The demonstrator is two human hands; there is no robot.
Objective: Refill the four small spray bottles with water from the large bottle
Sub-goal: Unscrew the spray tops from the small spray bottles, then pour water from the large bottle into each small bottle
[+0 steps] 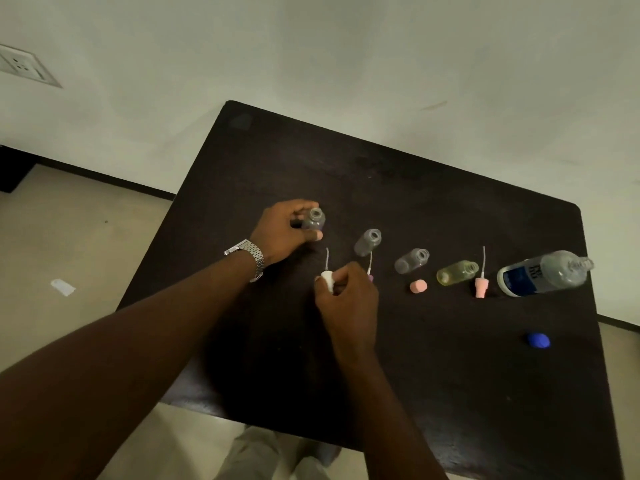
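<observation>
Dark matte table (381,174) with rounded corners, gear in a row across its middle; opening done or nearly so, pouring seemingly not begun, all four refills and recapping left. Near the right edge, large bottle (543,273), clear thin plastic, blue label, standing uncapped. Left hand (284,230), fingers curled round the first bottle (313,220) at the row's left end, mouth open. Right hand (346,299), nearer the front edge, pinching a white spray top (327,278), thin dip tube pointing up. Second bottle (367,242), third bottle (411,260) and yellowish fourth bottle (456,273), stubby clear cylinders with threaded necks, open and untouched; water levels impossible to tell. Pink spray top (481,288) beside the large bottle, pink cap (418,286) by the third bottle, purple top (371,278) half hidden behind the right hand; blue cap (539,340) toward the front right corner.
</observation>
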